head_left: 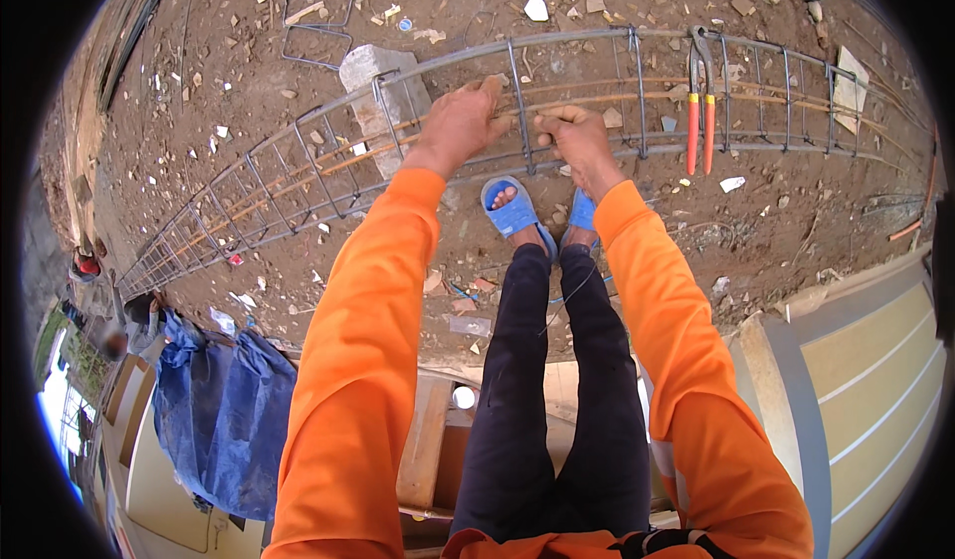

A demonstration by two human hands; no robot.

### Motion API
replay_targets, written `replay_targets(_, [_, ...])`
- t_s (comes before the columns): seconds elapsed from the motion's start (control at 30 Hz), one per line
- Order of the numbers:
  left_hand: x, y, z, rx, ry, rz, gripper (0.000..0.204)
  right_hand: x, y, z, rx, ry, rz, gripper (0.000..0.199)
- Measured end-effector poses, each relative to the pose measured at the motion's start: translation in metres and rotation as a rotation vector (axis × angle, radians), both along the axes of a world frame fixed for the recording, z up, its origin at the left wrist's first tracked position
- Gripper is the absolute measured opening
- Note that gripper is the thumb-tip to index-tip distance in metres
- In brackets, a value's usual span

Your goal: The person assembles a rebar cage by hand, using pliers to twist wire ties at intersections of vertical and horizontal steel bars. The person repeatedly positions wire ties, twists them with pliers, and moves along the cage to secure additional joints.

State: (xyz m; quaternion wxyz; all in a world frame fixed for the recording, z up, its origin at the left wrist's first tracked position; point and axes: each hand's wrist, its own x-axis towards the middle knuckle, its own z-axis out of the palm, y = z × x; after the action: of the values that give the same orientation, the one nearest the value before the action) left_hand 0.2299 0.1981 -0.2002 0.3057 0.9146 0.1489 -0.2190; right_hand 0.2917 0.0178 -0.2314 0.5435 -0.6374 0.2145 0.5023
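Both hands were closed on the rebar cage (pixel 557 92), which lay lengthwise on the dirt ground (pixel 796 211): left hand (pixel 460 123) beside a stirrup (pixel 519 101), right hand (pixel 577 136) just across it. Bracing the stirrup square against the bars would have kept spacing even. Pincers (pixel 700 101) hung within reach.

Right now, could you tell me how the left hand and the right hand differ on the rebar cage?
The left hand lies knuckles-up over the rebar cage, left of the upright stirrup. The right hand is a fist just right of that stirrup, nearer the orange-handled pincers. Both are bare, with orange sleeves.
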Motion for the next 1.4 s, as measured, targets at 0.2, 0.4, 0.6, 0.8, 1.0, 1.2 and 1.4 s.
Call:
replay_targets(0.2, [0.008, -0.021, -0.01, 0.021, 0.183, 0.011, 0.024, 0.002, -0.003, 0.0, -0.011, -0.036, -0.003, 0.01])
replay_targets(0.4, [-0.008, -0.015, -0.056, -0.291, 0.231, 0.613, 0.03, -0.004, 0.006, 0.006, 0.003, -0.039, 0.029, 0.01])
replay_targets(0.6, [0.01, -0.028, -0.038, -0.397, 0.19, 0.861, 0.015, -0.012, -0.001, 0.004, -0.051, -0.277, 0.224, 0.019])
replay_targets(0.8, [0.014, -0.022, -0.049, -0.392, 0.182, 0.956, 0.014, -0.01, -0.003, 0.002, 0.005, -0.627, 0.551, 0.026])
replay_targets(1.0, [-0.016, -0.051, -0.024, -0.434, -0.212, 0.887, 0.012, 0.023, -0.002, 0.036, -0.006, -0.444, 0.627, 0.016])
replay_targets(1.2, [-0.045, -0.061, -0.01, -0.114, -0.584, 0.296, 0.039, -0.015, 0.01, 0.086, -0.022, -0.111, 0.104, 0.024])
replay_targets(1.4, [-0.044, -0.045, -0.011, -0.253, -0.566, 0.309, 0.055, 0.007, 0.031, 0.087, -0.088, -0.646, 0.752, 0.02])
